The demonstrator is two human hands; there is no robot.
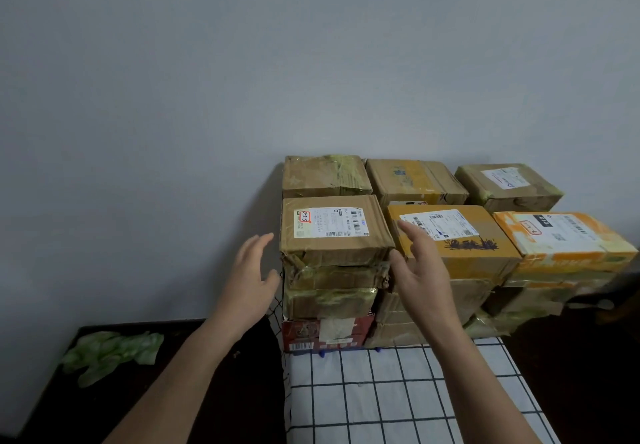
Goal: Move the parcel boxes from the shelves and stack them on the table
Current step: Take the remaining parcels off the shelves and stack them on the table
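**Stack well up, hands empty**

Lower centre, the checked table (398, 395). Above it, the left hand (251, 270) and right hand (420, 270), spread wide and empty, flank the front-left parcel box (332, 232). More parcel boxes (415, 180) are stacked behind. No shelves show, so what remains is unclear.

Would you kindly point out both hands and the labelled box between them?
left hand (251, 275): head view, on its back.
right hand (422, 270): head view, on its back.
labelled box (330, 222): head view, on the label on its top.

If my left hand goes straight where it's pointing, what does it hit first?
Probably the left edge of the front-left brown box; the left hand is open just beside it, though depth is unclear.
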